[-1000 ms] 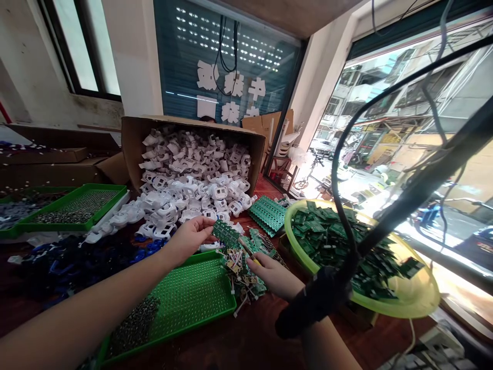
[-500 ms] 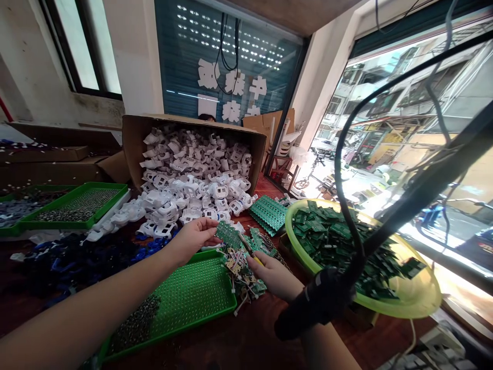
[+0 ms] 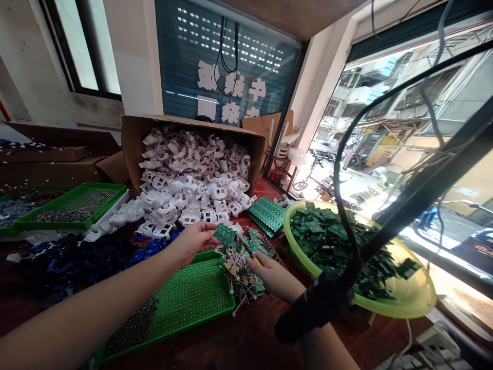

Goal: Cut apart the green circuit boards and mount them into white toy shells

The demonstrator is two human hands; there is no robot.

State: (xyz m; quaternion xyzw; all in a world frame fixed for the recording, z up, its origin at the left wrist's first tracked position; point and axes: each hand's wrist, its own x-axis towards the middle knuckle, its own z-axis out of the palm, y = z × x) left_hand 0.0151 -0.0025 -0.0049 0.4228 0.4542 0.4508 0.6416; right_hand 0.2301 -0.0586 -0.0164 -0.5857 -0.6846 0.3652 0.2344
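Note:
A green circuit board is pinched between the fingers and thumb of my left hand, above the far end of a green perforated tray. My right hand is closed round the yellow handle of a slim metal tool; the tool's tip points up and left, close to the board's right side. Whether tip and board touch cannot be made out. Beneath and beside the board lies a heap of small boards with wires and white connectors. Small metal parts fill the tray's near left end.
A yellow basin of green boards stands right, behind a black arm with cables. White plastic housings spill from a cardboard box. Green board panels lie behind the wired heap. Dark blue parts and another green tray are left.
The board in my left hand has shifted slightly left and now shows less of its length. My right hand and the tool have barely moved. The view has shifted a little.

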